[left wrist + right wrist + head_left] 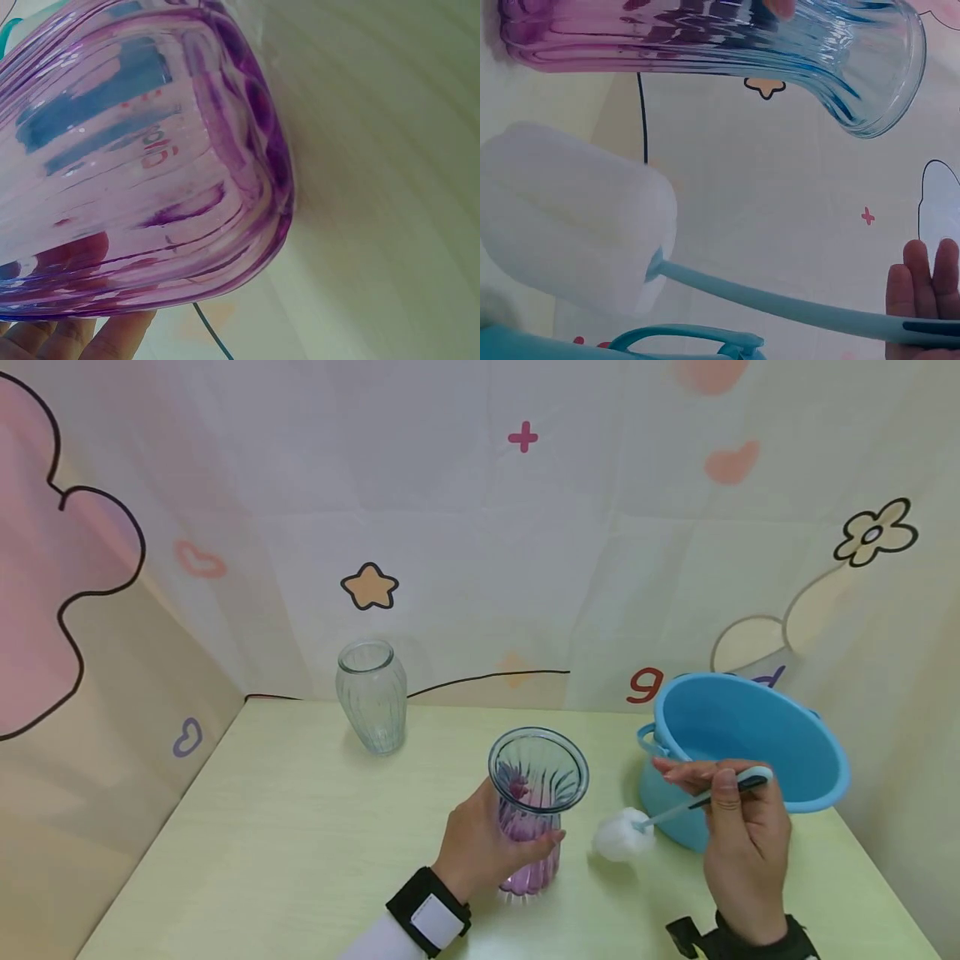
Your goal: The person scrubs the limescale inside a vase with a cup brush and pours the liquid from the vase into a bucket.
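Observation:
My left hand grips a ribbed glass vase around its middle. The vase stands upright just above the table, clear blue-tinted at its flared rim and purple towards its base. In the left wrist view the purple glass fills much of the frame, with fingers showing below it. My right hand pinches the light blue handle of a bottle brush between thumb and fingers. The brush's white sponge head points left and down, beside the vase and apart from it. The right wrist view shows the handle lying across the fingers.
A second glass vase, clear and ribbed, stands at the back left of the table. A blue bucket with a side handle stands at the right, behind my right hand. Printed cloth hangs along the back.

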Tool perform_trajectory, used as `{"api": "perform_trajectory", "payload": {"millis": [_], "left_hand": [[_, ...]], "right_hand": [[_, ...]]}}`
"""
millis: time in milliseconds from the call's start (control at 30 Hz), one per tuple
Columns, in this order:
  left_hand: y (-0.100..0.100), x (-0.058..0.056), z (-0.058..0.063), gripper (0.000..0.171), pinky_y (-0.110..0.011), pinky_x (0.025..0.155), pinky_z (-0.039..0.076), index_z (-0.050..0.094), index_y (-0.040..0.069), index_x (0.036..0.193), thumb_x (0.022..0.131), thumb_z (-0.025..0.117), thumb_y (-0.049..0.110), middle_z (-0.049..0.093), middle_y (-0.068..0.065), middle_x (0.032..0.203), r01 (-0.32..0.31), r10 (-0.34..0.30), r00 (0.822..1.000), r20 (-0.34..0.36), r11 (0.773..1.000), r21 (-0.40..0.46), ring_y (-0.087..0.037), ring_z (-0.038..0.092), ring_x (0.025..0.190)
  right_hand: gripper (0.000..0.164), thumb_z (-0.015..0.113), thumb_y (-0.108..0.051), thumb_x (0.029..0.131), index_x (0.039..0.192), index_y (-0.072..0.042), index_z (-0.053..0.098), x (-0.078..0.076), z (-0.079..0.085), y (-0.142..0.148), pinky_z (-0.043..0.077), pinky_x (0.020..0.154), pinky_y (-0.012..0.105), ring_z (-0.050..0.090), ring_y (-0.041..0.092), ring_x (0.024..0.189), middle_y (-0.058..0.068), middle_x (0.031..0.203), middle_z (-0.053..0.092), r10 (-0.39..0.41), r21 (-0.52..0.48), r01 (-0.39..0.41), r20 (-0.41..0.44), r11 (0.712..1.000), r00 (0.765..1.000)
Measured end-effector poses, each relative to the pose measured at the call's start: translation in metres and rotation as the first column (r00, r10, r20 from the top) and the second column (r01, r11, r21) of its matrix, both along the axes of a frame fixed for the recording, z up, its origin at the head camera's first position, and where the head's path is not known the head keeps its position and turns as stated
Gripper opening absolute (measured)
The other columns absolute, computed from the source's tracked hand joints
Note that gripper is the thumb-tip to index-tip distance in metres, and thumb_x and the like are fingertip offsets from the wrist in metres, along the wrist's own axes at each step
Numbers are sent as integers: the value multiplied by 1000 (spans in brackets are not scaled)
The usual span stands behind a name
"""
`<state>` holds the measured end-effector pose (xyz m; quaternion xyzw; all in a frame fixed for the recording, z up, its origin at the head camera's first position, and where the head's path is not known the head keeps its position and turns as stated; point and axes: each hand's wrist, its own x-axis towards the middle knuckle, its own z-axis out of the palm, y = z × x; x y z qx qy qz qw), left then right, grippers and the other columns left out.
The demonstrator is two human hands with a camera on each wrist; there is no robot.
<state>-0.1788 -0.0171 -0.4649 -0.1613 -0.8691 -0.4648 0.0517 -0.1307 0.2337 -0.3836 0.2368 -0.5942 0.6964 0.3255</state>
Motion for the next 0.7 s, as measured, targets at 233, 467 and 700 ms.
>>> {"api": "perform_trajectory", "payload": {"millis": [233, 467, 700], "left_hand": [[0, 0, 0, 90, -46, 88, 63, 44, 20, 143, 76, 83, 65, 71, -4, 126, -2, 2, 1000, 6, 1000, -3, -24, 73, 111], [1, 0, -1, 90, -45, 88, 63, 45, 21, 142, 75, 84, 66, 71, -3, 126, -12, 12, 1000, 12, 1000, 1, -23, 73, 110], [1, 0, 0, 89, -43, 88, 63, 45, 21, 142, 75, 84, 65, 71, -3, 126, -8, 8, 1000, 9, 1000, 7, -23, 73, 110]], "right_hand": [[25, 23, 6, 110, 106, 7, 47, -1, 5, -4, 41, 68, 30, 45, 22, 71, 11, 82, 44, 242, -237, -252, -72, 938, 968], [44, 18, -25, 110, 77, -3, 36, -2, 5, 7, 19, 62, 35, 31, 22, 64, 6, 69, 29, 483, -345, -501, -143, 793, 864], [45, 5, -20, 103, 67, -8, 28, -3, 9, 3, 17, 53, 32, 30, 19, 54, 4, 60, 27, 554, -314, -571, -149, 759, 819]]}}
